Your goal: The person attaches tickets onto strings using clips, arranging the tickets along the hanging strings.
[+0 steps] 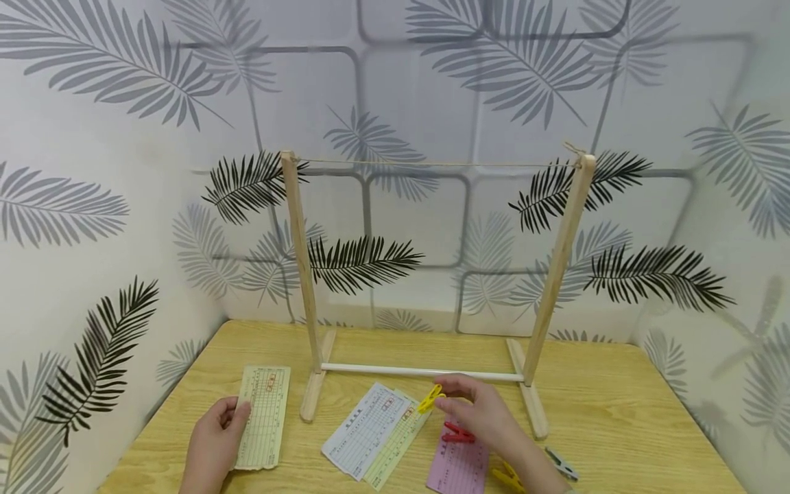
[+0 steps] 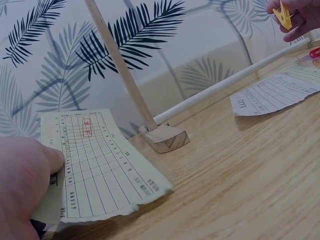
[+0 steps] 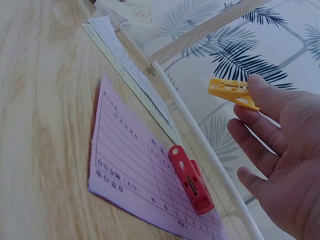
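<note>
My left hand [image 1: 212, 442] grips a pale yellow-green receipt slip [image 1: 265, 418] by its left edge, thumb on the printed face; the slip is tilted up in the left wrist view. A yellow clothespin [image 3: 230, 89] is pinched between thumb and finger of my right hand [image 1: 475, 412], the other fingers loosely bent. That hand is above the pink slip [image 1: 453, 466], on which a red clothespin [image 3: 191, 179] lies. Left of it, a white slip [image 1: 364, 432] overlaps a green slip [image 1: 398, 439] on the table.
Behind the slips stands a wooden frame with a left post [image 1: 302, 267], a right post [image 1: 558, 274], a string [image 1: 432, 164] across the top and a white bar [image 1: 420, 371] low down. Near my right forearm lie another yellow clothespin [image 1: 507, 476] and a grey clothespin [image 1: 560, 462].
</note>
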### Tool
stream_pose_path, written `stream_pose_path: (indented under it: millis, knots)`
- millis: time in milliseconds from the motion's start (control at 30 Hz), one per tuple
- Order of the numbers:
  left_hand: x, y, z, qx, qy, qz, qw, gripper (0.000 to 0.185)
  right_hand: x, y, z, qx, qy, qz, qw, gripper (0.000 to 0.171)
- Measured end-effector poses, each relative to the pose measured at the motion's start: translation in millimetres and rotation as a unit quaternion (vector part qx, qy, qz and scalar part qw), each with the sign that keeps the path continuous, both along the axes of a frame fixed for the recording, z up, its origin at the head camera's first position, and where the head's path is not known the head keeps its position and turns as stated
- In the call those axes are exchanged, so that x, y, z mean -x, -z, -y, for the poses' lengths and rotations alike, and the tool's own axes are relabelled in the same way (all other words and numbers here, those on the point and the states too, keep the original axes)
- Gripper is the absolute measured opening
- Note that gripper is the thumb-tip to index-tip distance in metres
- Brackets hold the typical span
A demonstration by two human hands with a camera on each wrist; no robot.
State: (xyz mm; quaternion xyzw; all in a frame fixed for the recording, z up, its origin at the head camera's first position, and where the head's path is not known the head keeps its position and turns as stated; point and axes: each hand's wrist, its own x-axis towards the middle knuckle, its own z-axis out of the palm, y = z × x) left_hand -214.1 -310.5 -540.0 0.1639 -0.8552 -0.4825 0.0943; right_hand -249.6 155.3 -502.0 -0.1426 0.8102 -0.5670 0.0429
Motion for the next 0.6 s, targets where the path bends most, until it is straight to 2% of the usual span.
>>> stream_pose_path:
  millis: [133,367,600]
  knots:
    - [-1.1,-1.7,-1.1,0.004,-0.008,-0.016,0.9998,0.043,1.7,-4.3,4.8,-0.009,0.019,-0.009,1.0,0.038]
    - [-2.7,-12.2,-8.1,-0.005,-0.017,-0.032,0.9993,0.055,5.0,-19.0,8.1,0.034,0.024,-0.022,0.999,0.035]
    - [-5.6,-27.8,-14.3,-0.04,-0.026,-0.066,0.9967,0.058,6.9,-42.1,7.7,0.007,-0.002,-0.065,0.998,0.031]
